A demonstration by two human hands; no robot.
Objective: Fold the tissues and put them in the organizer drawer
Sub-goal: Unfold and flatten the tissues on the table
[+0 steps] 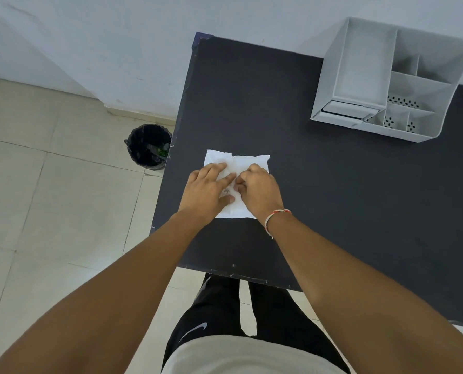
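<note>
A white tissue (247,161) lies flat on the black table (332,190), near its left edge. My left hand (207,188) rests palm down on the tissue's left half with fingers spread. My right hand (258,188) sits on the right half, fingers curled and pinching the tissue near its middle. Both hands cover much of the sheet. The white organizer (392,76) stands at the table's far right, against the wall, with several open compartments on top and a small drawer (345,110) at its front left, slightly pulled out.
A black bin (149,145) with a liner stands on the tiled floor just left of the table. The white wall runs behind the table. The table's near edge is at my legs.
</note>
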